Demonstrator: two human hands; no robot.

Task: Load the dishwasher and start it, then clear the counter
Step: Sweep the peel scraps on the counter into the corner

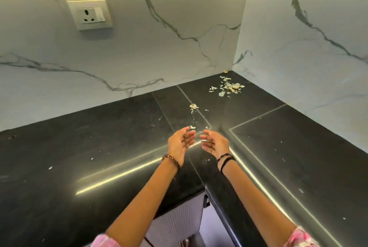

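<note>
Two hands over the corner of a black bench.
Left hand (181, 143) and right hand (216, 143) face palm to palm, fingers (190, 134) loosely spread, holding nothing; pale scraps (229, 87) lie near the walls' corner.

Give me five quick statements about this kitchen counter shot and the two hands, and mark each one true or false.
1. The largest pile of peel scraps lies near the inner corner of the black counter. True.
2. The left hand grips a sponge. False: it holds nothing, fingers relaxed.
3. The right hand is open with the palm facing the left hand. True.
4. A plug sits in the wall socket. False: the socket is empty.
5. Both wrists are bare. False: the left wears a beaded bracelet, the right black bands.
</note>
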